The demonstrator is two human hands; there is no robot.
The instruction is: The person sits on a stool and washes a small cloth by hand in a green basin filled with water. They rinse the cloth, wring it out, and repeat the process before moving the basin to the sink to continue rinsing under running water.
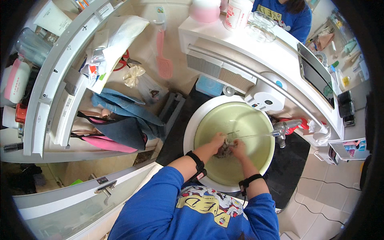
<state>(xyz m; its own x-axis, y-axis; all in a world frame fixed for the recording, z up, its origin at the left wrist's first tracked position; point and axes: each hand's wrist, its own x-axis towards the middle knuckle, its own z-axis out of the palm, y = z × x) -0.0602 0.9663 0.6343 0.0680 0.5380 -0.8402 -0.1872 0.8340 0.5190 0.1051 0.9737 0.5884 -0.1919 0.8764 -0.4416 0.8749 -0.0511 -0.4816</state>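
A pale green plastic basin [210,120] with water in it stands in a white washbasin [191,126]. Both hands are low inside it. My left hand [219,141] and my right hand [238,149] hold a wet, greyish bunched item [224,151] between them, close together; it looks like cloth, though its kind is unclear. From the chrome faucet [282,131] at the right, a thin stream of water runs towards the hands. The fingertips are partly hidden by the item and the water.
A black countertop [289,174] surrounds the washbasin. Behind it are a blue box [210,85], a white wall-mounted dispenser [267,96] and a metal rail [240,64]. Blue and dark cloths [126,129] hang at the left, near a pink hairbrush [164,64] and red-handled scissors [124,61]. A glass door [90,210] stands lower left.
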